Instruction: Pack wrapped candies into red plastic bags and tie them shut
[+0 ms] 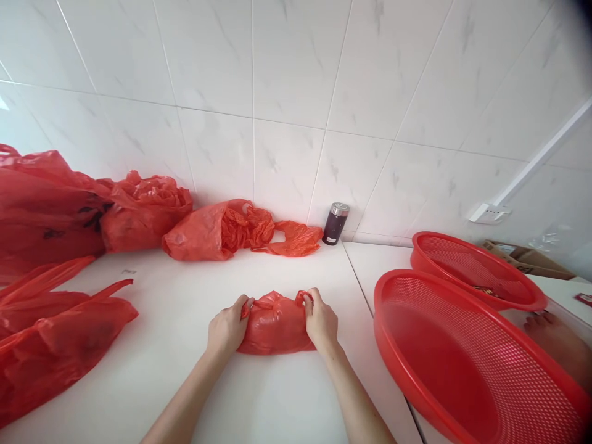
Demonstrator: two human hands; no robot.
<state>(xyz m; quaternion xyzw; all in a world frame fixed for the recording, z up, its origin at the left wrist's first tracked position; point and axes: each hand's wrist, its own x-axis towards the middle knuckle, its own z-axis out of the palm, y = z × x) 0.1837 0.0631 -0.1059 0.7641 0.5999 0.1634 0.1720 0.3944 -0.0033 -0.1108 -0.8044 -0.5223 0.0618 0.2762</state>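
A filled red plastic bag [278,327] rests on the white table [272,394] in front of me. My left hand [228,325] is closed on its left upper edge, fingers curled round the gathered plastic. On the opposite side my right hand [320,320] pinches the bag's right upper corner. The plastic between the two hands is bunched along the top. What lies inside the bag is hidden.
Several red bags [203,232] line the tiled wall, and more [55,333] lie at left. A dark thermos [335,223] stands at the back. At right are two red mesh baskets [462,357], a cardboard box [531,262], a power socket [490,213] and another person's hand [550,336].
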